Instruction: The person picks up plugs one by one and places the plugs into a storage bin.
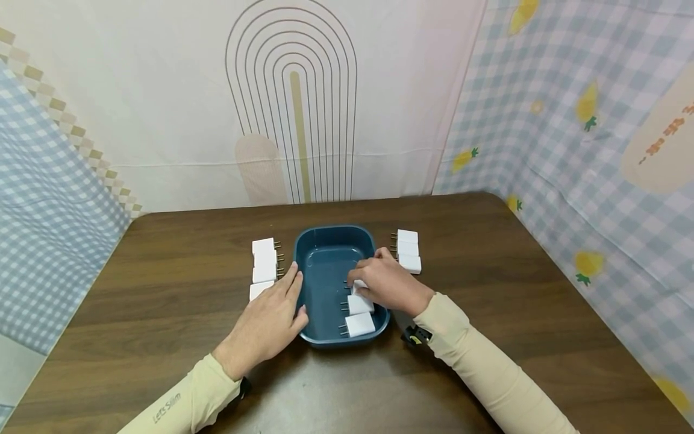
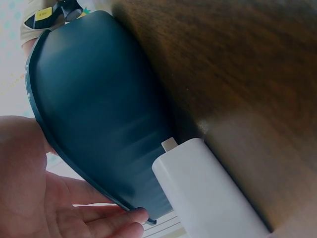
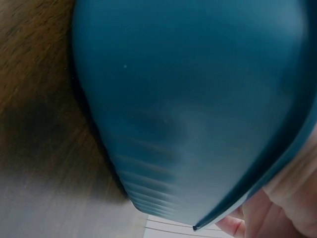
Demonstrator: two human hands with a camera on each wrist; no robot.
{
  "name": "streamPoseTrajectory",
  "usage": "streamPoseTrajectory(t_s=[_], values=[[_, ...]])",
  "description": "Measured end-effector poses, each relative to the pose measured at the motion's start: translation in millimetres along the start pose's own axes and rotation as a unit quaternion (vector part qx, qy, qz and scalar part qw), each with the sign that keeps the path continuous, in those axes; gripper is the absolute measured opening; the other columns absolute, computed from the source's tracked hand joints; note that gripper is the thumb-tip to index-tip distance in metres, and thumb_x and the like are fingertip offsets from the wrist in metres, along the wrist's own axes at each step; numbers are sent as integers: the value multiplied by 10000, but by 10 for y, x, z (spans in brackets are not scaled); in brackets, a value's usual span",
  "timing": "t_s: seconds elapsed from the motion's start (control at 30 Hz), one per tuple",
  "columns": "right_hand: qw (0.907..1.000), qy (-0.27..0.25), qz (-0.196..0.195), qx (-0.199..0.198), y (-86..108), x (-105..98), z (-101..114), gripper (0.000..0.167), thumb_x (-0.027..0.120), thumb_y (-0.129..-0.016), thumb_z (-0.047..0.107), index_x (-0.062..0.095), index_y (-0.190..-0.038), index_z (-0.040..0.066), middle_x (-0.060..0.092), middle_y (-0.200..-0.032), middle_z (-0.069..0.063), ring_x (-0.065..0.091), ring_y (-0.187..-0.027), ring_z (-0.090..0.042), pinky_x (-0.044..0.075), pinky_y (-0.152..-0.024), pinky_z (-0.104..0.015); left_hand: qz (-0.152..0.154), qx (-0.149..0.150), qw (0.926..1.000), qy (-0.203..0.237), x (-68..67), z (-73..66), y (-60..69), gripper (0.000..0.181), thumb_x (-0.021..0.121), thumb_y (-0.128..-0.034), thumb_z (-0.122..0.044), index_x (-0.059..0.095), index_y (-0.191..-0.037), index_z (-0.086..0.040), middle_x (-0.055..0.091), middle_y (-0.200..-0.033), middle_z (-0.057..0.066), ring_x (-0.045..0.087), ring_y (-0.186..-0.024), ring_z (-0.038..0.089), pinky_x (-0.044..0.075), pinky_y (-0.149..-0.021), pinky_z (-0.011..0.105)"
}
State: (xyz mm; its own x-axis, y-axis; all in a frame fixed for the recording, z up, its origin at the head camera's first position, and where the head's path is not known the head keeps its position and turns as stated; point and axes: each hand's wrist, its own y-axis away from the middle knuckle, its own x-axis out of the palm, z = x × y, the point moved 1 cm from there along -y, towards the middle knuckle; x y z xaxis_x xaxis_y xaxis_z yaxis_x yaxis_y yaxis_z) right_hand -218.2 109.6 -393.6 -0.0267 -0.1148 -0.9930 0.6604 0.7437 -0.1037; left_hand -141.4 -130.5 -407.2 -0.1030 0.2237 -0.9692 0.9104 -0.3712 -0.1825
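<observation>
A blue tray (image 1: pixel 325 283) stands on the table, with white plug adapters lying along its inner right side, one of them (image 1: pixel 360 324) nearest the front. My right hand (image 1: pixel 387 280) reaches over the tray's right rim, its fingers curled round a white adapter (image 1: pixel 358 287) that they partly cover. My left hand (image 1: pixel 265 322) rests against the tray's left rim with relaxed fingers. In the left wrist view, the left hand (image 2: pixel 64 198) touches the rim of the tray (image 2: pixel 99 99). The right wrist view has the tray's outer wall (image 3: pixel 188 99) and part of the right hand (image 3: pixel 282 208).
Left of the tray, a column of white adapters (image 1: pixel 264 259) lies with metal pins pointing right. Another column (image 1: pixel 408 244) stands right of the tray, pins pointing left. A patterned cloth (image 1: pixel 190 108) hangs behind the wooden table (image 1: pixel 179 277).
</observation>
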Motion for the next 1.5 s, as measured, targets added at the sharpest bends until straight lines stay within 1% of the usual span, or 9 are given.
streamPoseTrajectory(t_s=[0.4, 0.67, 0.9, 1.07, 1.3, 1.5], values=[[10000, 62, -27, 26, 6, 29, -14, 110, 732, -929, 226, 784, -1026, 230, 772, -1007, 38, 689, -908, -114, 376, -864, -409, 48, -25, 10000, 25, -1, -9, -8, 656, 575, -976, -304, 423, -1498, 64, 347, -1619, 220, 464, -1439, 352, 443, -1129, 501], [9999, 109, -7, 7, 4, 32, -8, 130, 720, -939, 237, 792, -1047, 241, 775, -1039, 36, 694, -944, -121, 387, -886, -424, 16, -3, 10000, 13, -3, -4, -4, 653, 580, -973, -299, 430, -1492, 68, 356, -1614, 224, 462, -1441, 348, 444, -1128, 498], [9999, 118, 39, -17, 12, 30, 0, 165, 718, -942, 229, 796, -1085, 256, 772, -1077, 45, 689, -1006, -127, 386, -914, -438, 31, -12, 10000, 7, 0, -1, 1, 653, 576, -974, -300, 428, -1493, 67, 349, -1617, 224, 461, -1441, 348, 443, -1128, 499], [9997, 236, 43, -61, 8, 27, 0, 174, 710, -948, 224, 802, -1089, 265, 770, -1068, 33, 684, -983, -147, 395, -920, -442, -10, 17, 10000, -23, -3, 3, -3, 652, 579, -972, -298, 431, -1490, 70, 351, -1615, 227, 465, -1437, 351, 447, -1125, 497], [9994, 257, 237, 33, 8, 16, 16, 192, 725, -937, 239, 800, -1109, 280, 762, -1073, 43, 676, -1011, -140, 388, -951, -450, 30, -23, 10000, 11, -4, 0, -2, 651, 579, -972, -302, 434, -1490, 66, 356, -1614, 224, 470, -1434, 352, 445, -1125, 503], [9993, 243, 264, 76, 12, 13, 21, 208, 727, -935, 248, 795, -1128, 286, 760, -1111, 37, 674, -1036, -140, 387, -943, -445, -8, 31, 10000, -40, 7, 3, 3, 650, 582, -970, -295, 435, -1486, 73, 361, -1609, 231, 468, -1435, 351, 449, -1122, 496]])
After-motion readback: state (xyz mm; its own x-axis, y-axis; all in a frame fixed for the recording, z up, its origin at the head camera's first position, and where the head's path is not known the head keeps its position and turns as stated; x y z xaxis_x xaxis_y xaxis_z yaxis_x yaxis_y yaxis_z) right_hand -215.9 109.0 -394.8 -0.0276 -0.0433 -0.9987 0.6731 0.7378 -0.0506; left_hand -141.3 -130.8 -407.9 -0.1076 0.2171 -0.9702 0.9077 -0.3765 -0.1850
